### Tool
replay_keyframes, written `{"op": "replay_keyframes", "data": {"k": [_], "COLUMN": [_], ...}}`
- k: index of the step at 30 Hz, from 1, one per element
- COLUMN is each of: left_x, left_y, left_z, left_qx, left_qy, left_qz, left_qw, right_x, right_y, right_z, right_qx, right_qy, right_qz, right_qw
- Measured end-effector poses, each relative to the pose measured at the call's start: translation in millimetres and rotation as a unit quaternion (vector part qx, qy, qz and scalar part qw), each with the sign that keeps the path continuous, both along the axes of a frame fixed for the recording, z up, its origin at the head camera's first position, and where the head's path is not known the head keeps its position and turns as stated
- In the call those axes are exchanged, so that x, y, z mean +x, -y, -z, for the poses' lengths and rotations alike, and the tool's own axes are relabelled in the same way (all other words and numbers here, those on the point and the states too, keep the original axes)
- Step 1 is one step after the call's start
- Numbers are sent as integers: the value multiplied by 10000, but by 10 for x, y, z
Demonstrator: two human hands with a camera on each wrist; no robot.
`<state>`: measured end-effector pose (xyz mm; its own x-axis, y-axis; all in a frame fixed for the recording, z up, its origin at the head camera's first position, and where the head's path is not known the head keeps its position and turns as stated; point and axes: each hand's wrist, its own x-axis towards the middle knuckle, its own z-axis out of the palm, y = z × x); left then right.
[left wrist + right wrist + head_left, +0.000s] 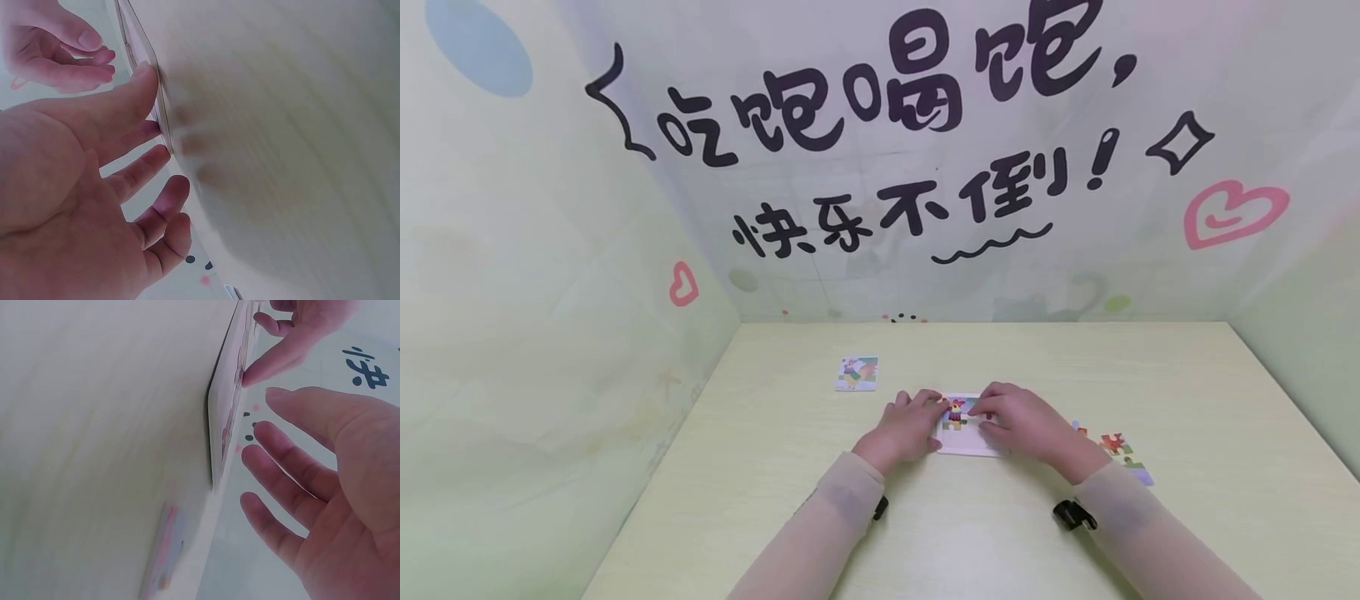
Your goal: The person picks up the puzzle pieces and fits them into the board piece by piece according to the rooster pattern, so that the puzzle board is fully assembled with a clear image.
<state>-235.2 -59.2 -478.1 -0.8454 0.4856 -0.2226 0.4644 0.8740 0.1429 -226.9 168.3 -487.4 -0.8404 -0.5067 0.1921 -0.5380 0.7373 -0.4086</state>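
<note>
A white puzzle tray (970,450) lies flat on the table, with a few joined pieces showing a colourful rooster (956,412) along its left side. My left hand (908,427) holds the tray's left side, thumb against the near part of the edge and forefinger touching the picture. The left wrist view shows that thumb (145,84) on the tray's rim. Over the tray's right half hovers my right hand (1024,421), thumb and forefinger apart. In the right wrist view the right hand (331,469) has spread, slightly bent fingers, and I see nothing between them.
Several loose puzzle pieces (1114,443) lie to the right, partly hidden behind the right forearm. A small picture card (857,373) rests at the back left of the table (760,433). Printed cloth walls (880,283) rise behind and on both sides.
</note>
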Motion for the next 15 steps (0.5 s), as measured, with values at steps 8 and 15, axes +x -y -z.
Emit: {"op": "replay_keyframes", "data": {"k": [8, 15], "left_x": [-1, 5], "left_y": [5, -7], "left_z": [15, 8], "left_qx": [-45, -183], "left_qy": [-32, -78], "left_qz": [28, 67], "left_qw": [10000, 9998], "right_x": [43, 65], "right_y": [-132, -237], "right_z": [-1, 4], "right_qx": [-117, -120], "right_qy": [23, -9], "right_qz": [172, 278], "right_qw": [9998, 9995]}}
